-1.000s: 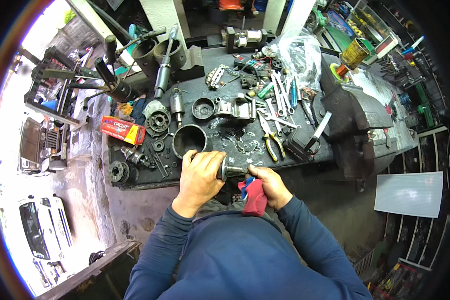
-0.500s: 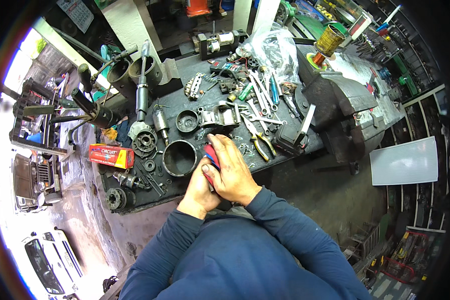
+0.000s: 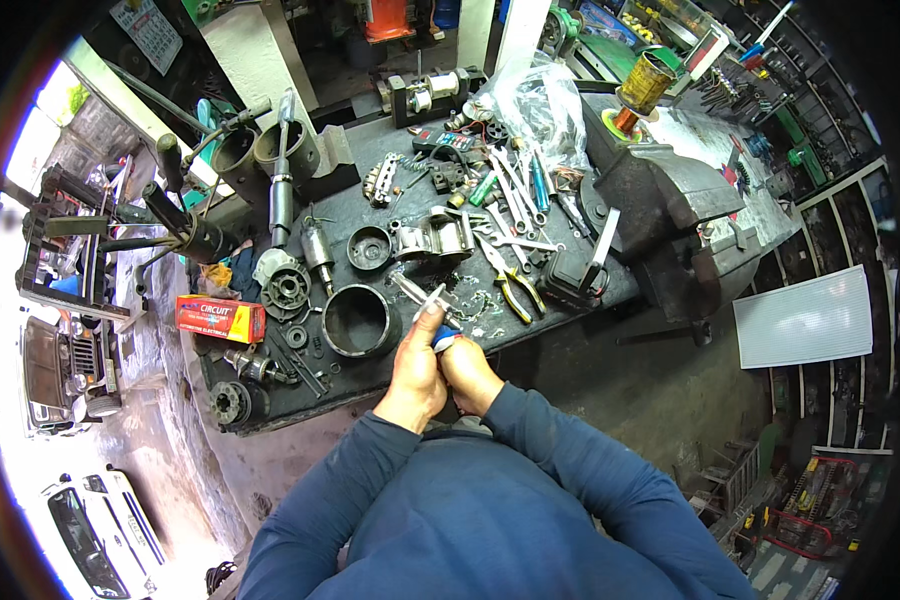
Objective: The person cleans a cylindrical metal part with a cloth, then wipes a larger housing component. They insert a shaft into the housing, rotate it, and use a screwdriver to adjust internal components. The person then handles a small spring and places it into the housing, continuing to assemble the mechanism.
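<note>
Found left hand and right hand close together at the near edge of a dark workbench

Noted right fingers folded closely around a blue cloth, with only a small bunched portion showing above the knuckles

Noted left fingers curled, with thumb raised beside the cloth; cannot tell the full grip or the contents of that palm

Saw also a bright slim form just beyond the left thumb; cannot identify, owing to glare and blur

Would place the cloth, accordingly, between both hands, near a hollow metal cylinder but apart from it

Would judge handling of the cloth under way and not complete

As to work done: can confirm many metal parts lying separate on the bench, among them a shallow round cup, a shiny curved casting beside it, a flanged round casting and a toothed drum near the left corner

As to work left: would judge these parts unjoined at present; cannot confirm any as finished, nor tell cleanliness from this view

Recorded also pliers and spanners lying beyond and to the right, clear of both hands, hence apparently not in use
</note>
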Available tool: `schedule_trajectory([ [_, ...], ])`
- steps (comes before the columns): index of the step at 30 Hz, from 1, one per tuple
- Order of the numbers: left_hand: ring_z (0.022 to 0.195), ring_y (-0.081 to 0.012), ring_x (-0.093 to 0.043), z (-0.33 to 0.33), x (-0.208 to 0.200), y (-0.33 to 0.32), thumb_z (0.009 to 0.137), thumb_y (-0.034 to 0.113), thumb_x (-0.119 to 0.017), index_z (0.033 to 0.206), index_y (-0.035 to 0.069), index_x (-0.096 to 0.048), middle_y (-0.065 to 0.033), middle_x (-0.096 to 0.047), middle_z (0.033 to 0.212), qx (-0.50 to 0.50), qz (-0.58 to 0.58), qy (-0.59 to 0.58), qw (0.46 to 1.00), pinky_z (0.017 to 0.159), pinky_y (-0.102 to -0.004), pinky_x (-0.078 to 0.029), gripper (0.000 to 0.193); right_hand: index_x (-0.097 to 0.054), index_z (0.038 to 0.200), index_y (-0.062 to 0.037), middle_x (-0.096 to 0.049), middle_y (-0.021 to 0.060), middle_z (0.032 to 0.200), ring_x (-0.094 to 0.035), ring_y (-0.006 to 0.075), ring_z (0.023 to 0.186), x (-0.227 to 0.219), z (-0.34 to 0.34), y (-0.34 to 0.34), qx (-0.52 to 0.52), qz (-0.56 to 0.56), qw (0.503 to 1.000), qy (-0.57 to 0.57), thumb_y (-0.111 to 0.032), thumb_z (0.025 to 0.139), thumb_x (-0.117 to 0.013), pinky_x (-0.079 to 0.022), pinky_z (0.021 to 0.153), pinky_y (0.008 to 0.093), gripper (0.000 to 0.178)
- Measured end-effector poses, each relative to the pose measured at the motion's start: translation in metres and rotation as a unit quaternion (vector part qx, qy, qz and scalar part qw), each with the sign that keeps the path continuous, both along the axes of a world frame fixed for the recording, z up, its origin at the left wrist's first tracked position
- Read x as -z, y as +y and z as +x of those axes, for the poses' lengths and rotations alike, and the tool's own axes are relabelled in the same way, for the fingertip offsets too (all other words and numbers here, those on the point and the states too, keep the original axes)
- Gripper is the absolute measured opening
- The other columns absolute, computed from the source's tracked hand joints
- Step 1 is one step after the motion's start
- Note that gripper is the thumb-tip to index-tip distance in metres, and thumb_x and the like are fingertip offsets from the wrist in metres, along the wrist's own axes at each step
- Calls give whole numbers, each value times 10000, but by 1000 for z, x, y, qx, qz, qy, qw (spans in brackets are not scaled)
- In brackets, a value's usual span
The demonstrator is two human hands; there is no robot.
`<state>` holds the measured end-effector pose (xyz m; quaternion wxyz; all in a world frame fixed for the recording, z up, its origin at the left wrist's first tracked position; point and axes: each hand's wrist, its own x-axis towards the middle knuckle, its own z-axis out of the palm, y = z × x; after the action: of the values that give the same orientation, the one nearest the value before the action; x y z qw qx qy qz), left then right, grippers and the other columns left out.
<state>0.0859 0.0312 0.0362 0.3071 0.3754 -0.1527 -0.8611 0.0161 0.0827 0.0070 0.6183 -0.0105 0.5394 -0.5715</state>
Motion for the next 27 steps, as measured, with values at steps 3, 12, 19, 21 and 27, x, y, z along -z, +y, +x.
schedule_trajectory([
  [3,1166,-243,-603,1,8,6,870,419,-902,1297,47,-711,-118,-620,1264,34,-285,-233,929,1057,-375,-472,597,-606,1397,-52,-674,96,1293,-647,210,1145,-1,-8,7,33,-84,983,-161,-251,1133,-491,-539,1024,390,350],
  [12,1365,-360,-509,0,-1,1,652,330,-1014,1285,48,-741,-200,-524,1414,79,-533,-324,777,1169,-442,-432,745,-591,1431,-12,-692,196,1333,-699,348,1193,4,-69,98,-6,-131,950,-284,-230,1105,-528,-574,1001,594,397],
  [19,1250,-319,-545,-47,23,-32,645,416,-936,1112,16,-790,-101,-602,1285,276,-615,-544,499,1039,-458,-476,632,-560,1473,-61,-647,196,1420,-684,434,1202,20,-116,171,142,-133,955,-225,-292,1110,-526,-578,976,644,431],
  [21,1274,-318,-557,-57,19,-29,676,463,-910,1213,-7,-764,-108,-591,1343,306,-590,-578,474,1082,-462,-491,729,-559,1475,-63,-652,185,1415,-689,433,1191,23,-123,176,144,-122,960,-205,-285,1112,-529,-581,966,651,427],
  [27,1210,-369,-638,-31,-30,-44,752,542,-898,1335,3,-679,-186,-642,1272,235,-618,-547,514,1030,-461,-544,824,-557,1499,-84,-657,139,1422,-688,429,1199,37,-135,189,230,-113,940,-224,-283,1104,-558,-575,954,682,443],
])
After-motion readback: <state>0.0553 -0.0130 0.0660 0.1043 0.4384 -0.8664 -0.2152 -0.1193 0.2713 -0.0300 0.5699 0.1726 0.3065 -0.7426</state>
